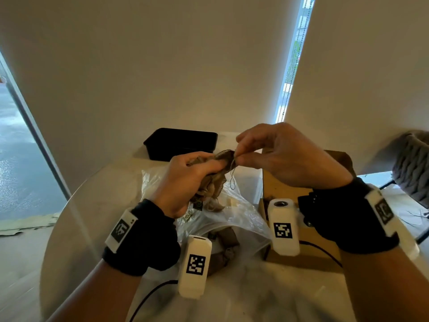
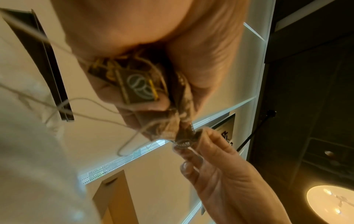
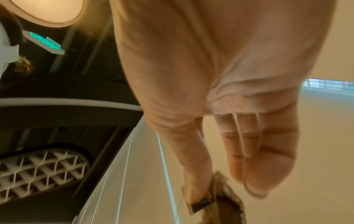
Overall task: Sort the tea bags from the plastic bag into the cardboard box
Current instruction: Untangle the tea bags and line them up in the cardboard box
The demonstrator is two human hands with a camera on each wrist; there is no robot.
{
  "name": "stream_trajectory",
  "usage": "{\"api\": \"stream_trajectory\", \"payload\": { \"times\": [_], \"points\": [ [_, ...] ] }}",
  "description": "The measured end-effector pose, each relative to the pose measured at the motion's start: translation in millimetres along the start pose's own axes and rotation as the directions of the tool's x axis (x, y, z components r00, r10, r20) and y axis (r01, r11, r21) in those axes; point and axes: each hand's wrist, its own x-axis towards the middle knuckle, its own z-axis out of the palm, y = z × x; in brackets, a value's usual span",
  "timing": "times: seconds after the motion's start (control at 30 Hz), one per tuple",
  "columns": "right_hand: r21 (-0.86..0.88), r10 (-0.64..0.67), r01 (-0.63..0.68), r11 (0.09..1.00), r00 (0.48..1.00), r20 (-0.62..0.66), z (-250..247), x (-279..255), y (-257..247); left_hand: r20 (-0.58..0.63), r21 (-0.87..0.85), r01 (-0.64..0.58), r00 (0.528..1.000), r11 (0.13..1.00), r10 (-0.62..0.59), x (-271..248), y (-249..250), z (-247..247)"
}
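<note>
Pale round surface (image 1: 76, 228) fills the lower frame, blank wall behind. Nearest, lower centre: plastic bag (image 1: 241, 212), open, brown tea bags still inside. Above it, left hand (image 1: 185, 182) grips a bunch of tea bags (image 1: 213, 180), fingers curled round them; strings and paper tags dangle. Right hand (image 1: 285, 154), at centre frame, pinches one corner of the top bag between thumb and forefinger, other fingers loosely spread. Judgement: that bag's long axis runs left-right between the hands; it separates toward frame right. Cardboard box (image 1: 278, 182) sits just right of the plastic bag, directly below the right hand, interior largely hidden by the wrist. Bag count in the bunch unclear. Far: black tray (image 1: 181, 142).
</note>
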Motion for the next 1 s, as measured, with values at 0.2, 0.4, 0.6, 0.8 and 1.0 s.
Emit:
{"api": "stream_trajectory", "payload": {
  "times": [0.2, 0.4, 0.6, 0.8, 1.0],
  "points": [
    [-0.127, 0.031, -0.018, 0.992, 0.995, 0.096, -20, 3, -1, 0.046, 0.029, 0.018, 0.999, 0.999, -0.019, -4, -3, 2],
    [-0.487, 0.266, -0.097, 0.868, 0.919, 0.292, -47, -1, 32, 0.023, -0.096, 0.053, 0.998, 0.994, -0.051, 2, -7, -4],
    [-0.602, 0.365, -0.065, 0.796, 0.845, 0.392, -16, 0, 64, 0.027, -0.121, 0.065, 0.998, 0.991, -0.063, 5, -8, -9],
    [-0.637, 0.346, -0.034, 0.77, 0.861, 0.372, 7, 7, 78, 0.049, -0.167, 0.06, 0.997, 0.984, -0.052, 5, -6, -13],
    [-0.633, 0.33, -0.024, 0.774, 0.868, 0.37, 12, 7, 80, 0.155, -0.272, 0.135, 0.983, 0.953, -0.095, 8, -5, -19]
  ]
}}
